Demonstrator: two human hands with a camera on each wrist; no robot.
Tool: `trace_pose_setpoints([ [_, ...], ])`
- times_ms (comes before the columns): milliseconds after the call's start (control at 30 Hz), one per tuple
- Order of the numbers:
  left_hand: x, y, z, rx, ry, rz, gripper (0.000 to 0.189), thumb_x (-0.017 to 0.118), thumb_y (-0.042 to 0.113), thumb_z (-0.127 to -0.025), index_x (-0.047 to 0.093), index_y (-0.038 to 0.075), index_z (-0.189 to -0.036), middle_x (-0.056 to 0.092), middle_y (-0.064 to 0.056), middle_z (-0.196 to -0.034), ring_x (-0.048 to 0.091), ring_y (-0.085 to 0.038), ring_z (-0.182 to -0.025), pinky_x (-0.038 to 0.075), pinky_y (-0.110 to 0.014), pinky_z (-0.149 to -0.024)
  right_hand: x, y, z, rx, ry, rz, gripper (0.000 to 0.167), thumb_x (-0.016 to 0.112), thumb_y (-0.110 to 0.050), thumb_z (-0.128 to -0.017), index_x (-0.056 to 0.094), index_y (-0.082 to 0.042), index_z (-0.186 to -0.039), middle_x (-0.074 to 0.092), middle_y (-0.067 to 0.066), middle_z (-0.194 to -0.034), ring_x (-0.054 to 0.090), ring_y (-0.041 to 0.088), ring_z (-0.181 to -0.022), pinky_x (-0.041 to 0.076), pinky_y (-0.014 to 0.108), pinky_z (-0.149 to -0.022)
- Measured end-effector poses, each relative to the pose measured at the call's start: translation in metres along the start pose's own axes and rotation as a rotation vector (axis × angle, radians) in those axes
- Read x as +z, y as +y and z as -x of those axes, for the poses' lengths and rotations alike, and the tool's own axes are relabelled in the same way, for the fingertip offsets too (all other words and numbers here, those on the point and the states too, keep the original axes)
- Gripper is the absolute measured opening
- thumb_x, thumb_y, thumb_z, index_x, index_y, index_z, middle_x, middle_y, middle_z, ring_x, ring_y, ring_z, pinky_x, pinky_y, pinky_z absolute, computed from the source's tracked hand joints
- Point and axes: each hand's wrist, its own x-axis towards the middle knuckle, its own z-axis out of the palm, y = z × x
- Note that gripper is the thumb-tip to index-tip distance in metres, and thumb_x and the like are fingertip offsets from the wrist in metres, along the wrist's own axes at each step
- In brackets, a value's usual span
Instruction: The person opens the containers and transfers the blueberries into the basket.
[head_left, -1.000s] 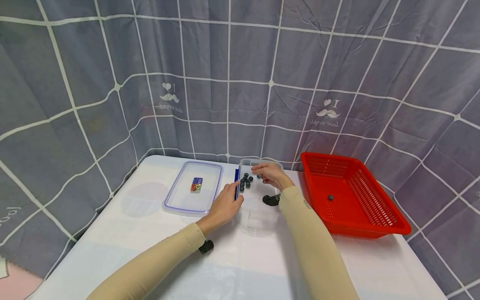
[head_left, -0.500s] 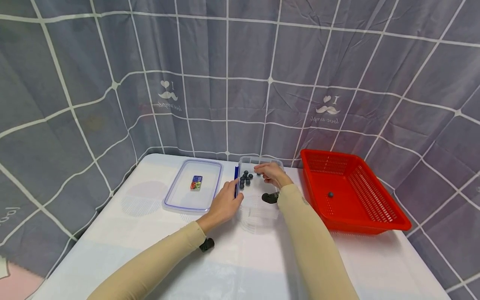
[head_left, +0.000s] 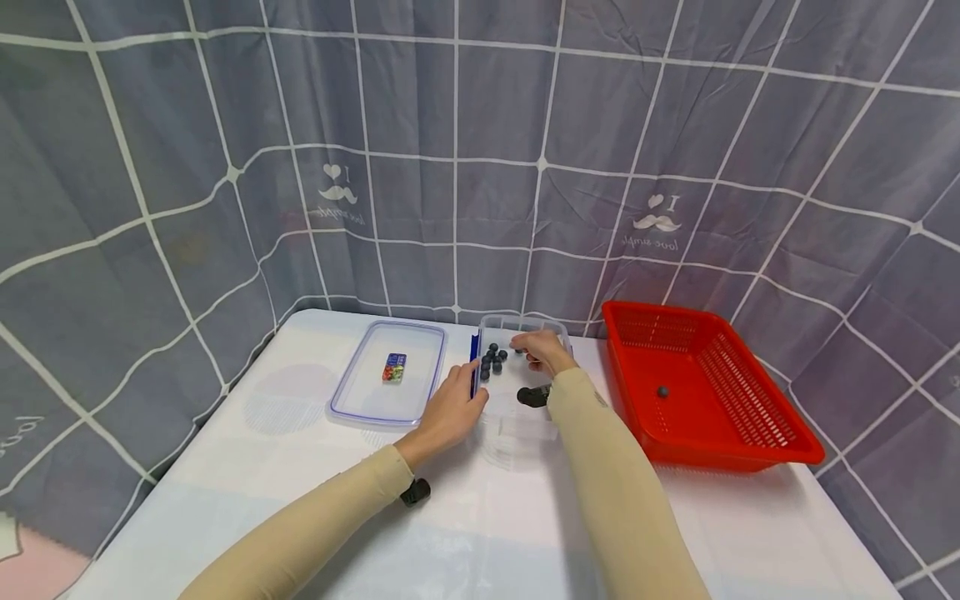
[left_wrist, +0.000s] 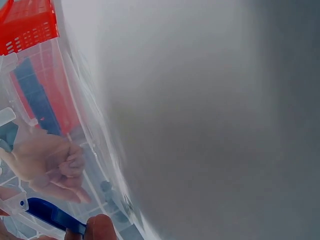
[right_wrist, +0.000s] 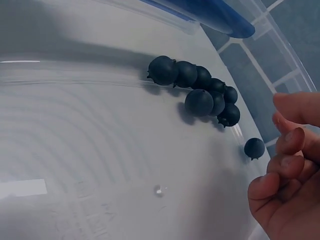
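Note:
A clear plastic container (head_left: 517, 429) with blue side latches holds a cluster of blueberries (right_wrist: 200, 95) along one wall. My left hand (head_left: 447, 407) grips its left side, fingertips (left_wrist: 102, 227) at the blue latch (left_wrist: 54, 214). Over the far part of the container is my right hand (head_left: 543, 350), its lower fingers bent and no fruit showing between them. One single blueberry (right_wrist: 254, 148), apart from the cluster, lies close beside those fingers in the right wrist view. Through the clear wall, the left wrist view also shows the right hand (left_wrist: 52, 162).
To the right stands a red plastic basket (head_left: 630, 392) with one blueberry (head_left: 663, 391) on its floor. A clear lid (head_left: 360, 392) with a purple-blue seal and a fruit label lies left of the container. A grey checked curtain (head_left: 420, 200) hangs behind the white-covered table (head_left: 450, 533).
My right hand has shifted slightly right and lower into the container, toward the single blueberry. The left hand keeps its place on the container's side.

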Motion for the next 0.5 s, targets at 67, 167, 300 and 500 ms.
trace_pose_setpoints([
  [67,-0.0004,0.0006,-0.0008,0.002,0.001,0.004,0.063,0.047,0.035,-0.099,0.037,0.009,-0.156,0.052,-0.014,-0.14,0.055,-0.029,-0.126,0.045,-0.046,-0.106,-0.0003,-0.0002,-0.0006,0.007,0.035,-0.007,0.028,0.07,-0.013,-0.091,0.069,-0.001,-0.117,0.045,0.0,-0.07,0.035,0.012,-0.057,0.034,0.026,-0.057],
  [167,-0.001,0.0012,-0.0022,0.004,0.003,0.003,0.063,0.047,0.035,-0.099,0.037,0.009,-0.156,0.052,-0.014,-0.14,0.055,-0.029,-0.126,0.044,-0.046,-0.106,-0.0011,-0.0011,-0.0018,0.025,0.085,-0.012,0.014,0.071,-0.013,-0.09,0.066,-0.004,-0.1,0.044,-0.001,-0.064,0.035,0.012,-0.055,0.034,0.027,-0.055],
  [300,-0.0016,0.0009,-0.0027,0.002,0.014,0.002,0.063,0.047,0.033,-0.098,0.038,0.008,-0.155,0.053,-0.015,-0.139,0.055,-0.029,-0.125,0.044,-0.046,-0.106,-0.001,-0.0006,-0.0042,0.048,0.11,-0.007,0.017,0.071,-0.012,-0.09,0.058,-0.009,-0.08,0.041,-0.002,-0.057,0.035,0.013,-0.054,0.035,0.028,-0.055],
  [500,-0.0005,-0.0013,-0.0007,0.008,0.008,0.003,0.063,0.048,0.033,-0.098,0.039,0.007,-0.155,0.054,-0.016,-0.138,0.056,-0.03,-0.123,0.045,-0.047,-0.104,0.0017,0.005,-0.0063,0.071,0.122,0.037,0.03,0.072,-0.013,-0.089,0.05,-0.011,-0.069,0.037,-0.002,-0.053,0.036,0.014,-0.051,0.036,0.03,-0.054],
])
